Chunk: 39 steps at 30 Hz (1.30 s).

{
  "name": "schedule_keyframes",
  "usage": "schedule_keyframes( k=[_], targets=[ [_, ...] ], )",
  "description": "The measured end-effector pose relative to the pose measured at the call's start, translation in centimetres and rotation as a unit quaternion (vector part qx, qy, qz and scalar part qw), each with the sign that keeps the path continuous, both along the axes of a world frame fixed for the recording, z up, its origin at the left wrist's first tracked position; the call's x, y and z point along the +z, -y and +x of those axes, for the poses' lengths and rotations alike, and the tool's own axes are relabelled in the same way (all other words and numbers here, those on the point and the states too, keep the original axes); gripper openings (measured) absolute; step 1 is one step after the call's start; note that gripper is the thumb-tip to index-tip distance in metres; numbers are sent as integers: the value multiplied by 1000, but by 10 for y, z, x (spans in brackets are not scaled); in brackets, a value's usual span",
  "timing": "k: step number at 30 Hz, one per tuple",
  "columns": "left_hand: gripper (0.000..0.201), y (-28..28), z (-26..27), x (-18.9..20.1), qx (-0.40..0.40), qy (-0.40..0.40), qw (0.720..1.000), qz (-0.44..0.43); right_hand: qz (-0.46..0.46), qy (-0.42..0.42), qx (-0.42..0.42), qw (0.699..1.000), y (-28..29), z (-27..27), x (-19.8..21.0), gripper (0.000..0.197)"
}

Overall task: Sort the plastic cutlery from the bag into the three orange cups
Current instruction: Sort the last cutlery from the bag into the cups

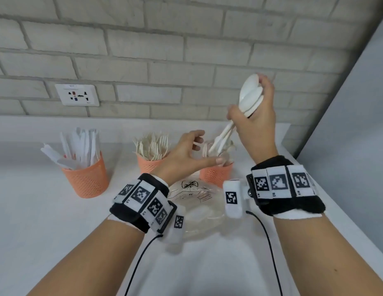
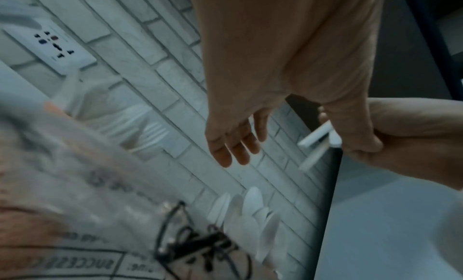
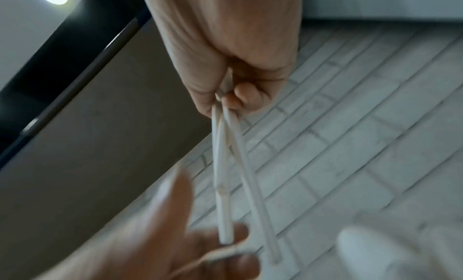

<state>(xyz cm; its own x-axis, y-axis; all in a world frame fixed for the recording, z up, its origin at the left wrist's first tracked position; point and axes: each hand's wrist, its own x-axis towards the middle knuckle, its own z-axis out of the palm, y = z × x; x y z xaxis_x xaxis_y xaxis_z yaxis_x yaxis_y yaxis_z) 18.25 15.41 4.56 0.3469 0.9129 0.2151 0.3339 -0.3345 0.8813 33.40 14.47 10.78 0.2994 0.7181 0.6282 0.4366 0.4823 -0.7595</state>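
Three orange cups stand in a row on the white table point(image 1: 36, 221): the left cup point(image 1: 88, 178) holds knives, the middle cup point(image 1: 146, 165) forks, the right cup point(image 1: 214, 175) spoons. My right hand point(image 1: 258, 116) grips a bundle of white spoons point(image 1: 249, 97) above the right cup, bowls up and handles point(image 3: 223, 175) slanting down toward it. My left hand point(image 1: 186, 152) hovers beside that cup with its fingers point(image 2: 238, 143) spread and nothing in them. The clear printed bag point(image 1: 197, 201) lies flat between my wrists.
A grey brick wall with a white socket point(image 1: 77, 95) runs behind the cups. A grey panel point(image 1: 357, 124) closes off the table's right side. Cables trail from both wrist bands toward the front edge.
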Motion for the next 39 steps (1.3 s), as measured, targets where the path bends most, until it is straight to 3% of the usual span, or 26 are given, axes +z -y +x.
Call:
schedule_keyframes(
  k=[4, 9, 12, 15, 20, 26, 29, 34, 36, 39],
  targets=[
    [98, -29, 27, -8, 36, -60, 997, -19, -1, 10, -72, 997, -3, 48, -8, 63],
    [121, -56, 54, -31, 7, -122, 990, -70, -19, 10, -53, 998, -15, 51, -48, 67],
    [117, -61, 62, -41, 28, -75, 994, -80, -23, 4, -40, 999, -25, 44, -70, 65],
    [111, -68, 62, -50, 43, -80, 994, -55, -33, 13, -28, 999, -32, 40, -86, 61],
    [115, -73, 62, -53, 32, -67, 995, -70, -9, 10, -42, 999, -42, 44, -83, 56],
    [117, -74, 62, -56, 31, -58, 995, -71, -37, 73, -31, 996, -45, 36, -107, 58],
    [122, -73, 62, -56, 30, -52, 995, -79, -39, 32, -24, 998, -44, 36, -115, 50],
    [119, -75, 61, -58, 31, -55, 995, -81, 17, -22, 18, 999, -49, 43, -92, 64],
    [120, -74, 62, -56, 31, -59, 994, -82, -8, 10, 54, 998, -56, 47, -80, 48],
    [121, -72, 62, -55, 30, -60, 994, -86, -87, 138, 83, 983, -62, 51, -76, 34]
  ],
)
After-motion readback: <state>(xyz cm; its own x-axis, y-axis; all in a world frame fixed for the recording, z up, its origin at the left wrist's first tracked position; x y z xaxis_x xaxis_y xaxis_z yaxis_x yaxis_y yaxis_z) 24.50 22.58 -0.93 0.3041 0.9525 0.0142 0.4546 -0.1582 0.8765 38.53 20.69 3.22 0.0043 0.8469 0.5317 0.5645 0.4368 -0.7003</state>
